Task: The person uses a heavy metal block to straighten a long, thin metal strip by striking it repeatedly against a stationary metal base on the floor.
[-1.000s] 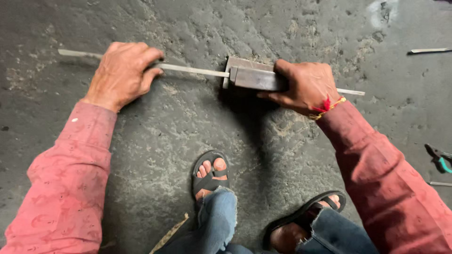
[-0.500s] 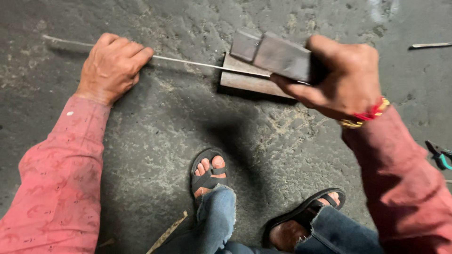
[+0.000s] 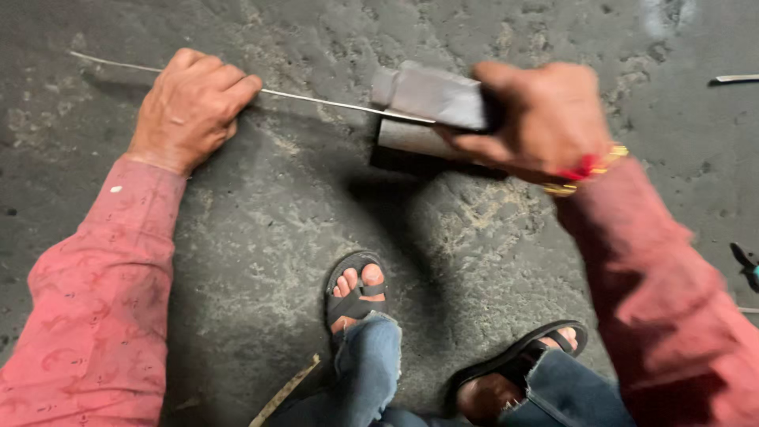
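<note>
Head view counts one thin metal rod (image 3: 316,99), pinned to the concrete floor (image 3: 261,237) under the closed left hand (image 3: 192,107), and two grey metal blocks: one lower block (image 3: 411,141), seemingly beneath the rod, one raised block (image 3: 433,96) clamped in the right hand (image 3: 536,119). Open floor lies around.

The right hand (image 3: 545,119) no longer presses the upper grey metal block (image 3: 431,95) flat on the lower block (image 3: 411,141); it now holds it raised above the thin rod (image 3: 316,100). The left hand (image 3: 190,107) sits farther left along that rod than a second ago.
</note>
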